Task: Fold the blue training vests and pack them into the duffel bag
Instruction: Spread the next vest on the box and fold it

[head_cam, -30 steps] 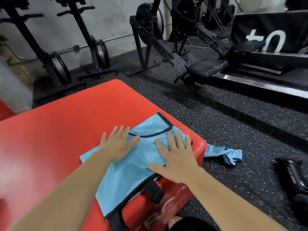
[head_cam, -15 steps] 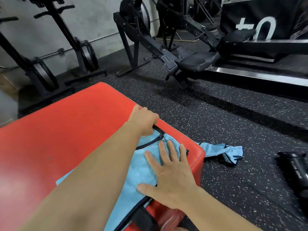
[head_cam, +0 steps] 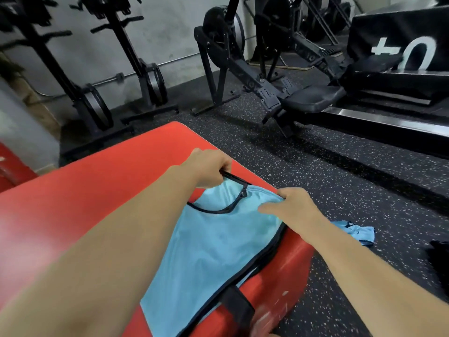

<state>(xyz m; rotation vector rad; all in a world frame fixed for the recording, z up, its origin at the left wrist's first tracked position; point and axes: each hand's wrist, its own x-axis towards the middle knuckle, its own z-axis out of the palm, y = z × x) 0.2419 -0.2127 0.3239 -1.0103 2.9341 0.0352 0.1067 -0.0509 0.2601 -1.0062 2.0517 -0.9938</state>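
Currently, the task stands at an early stage. One blue vest (head_cam: 218, 251) lies spread on top of the red padded box (head_cam: 85, 203), with its near end reaching the front edge of the box. The left grip (head_cam: 210, 166) is clenched on the black-trimmed strap at the far end of this vest and holds it slightly raised off the box. The right grip (head_cam: 295, 206) pinches the neighbouring shoulder edge, with the fingers curled over the fabric. Both far corners are therefore held, which suggests that a fold of the far end toward the person is being prepared. No finished fold is visible. Two dark trim lines run side by side along the right edge, so the vest may be doubled lengthwise, but this cannot be confirmed.

A second vest (head_cam: 357, 233) lies crumpled on the speckled floor (head_cam: 315, 166), near the right side of the box. A dark object (head_cam: 438, 261) at the right frame edge may be the duffel bag, but it is too cropped to identify.

Remaining, by this assessment:
1. Complete the fold of the held vest.
2. Retrieve and fold the second vest.
3. Pack both into the bag.
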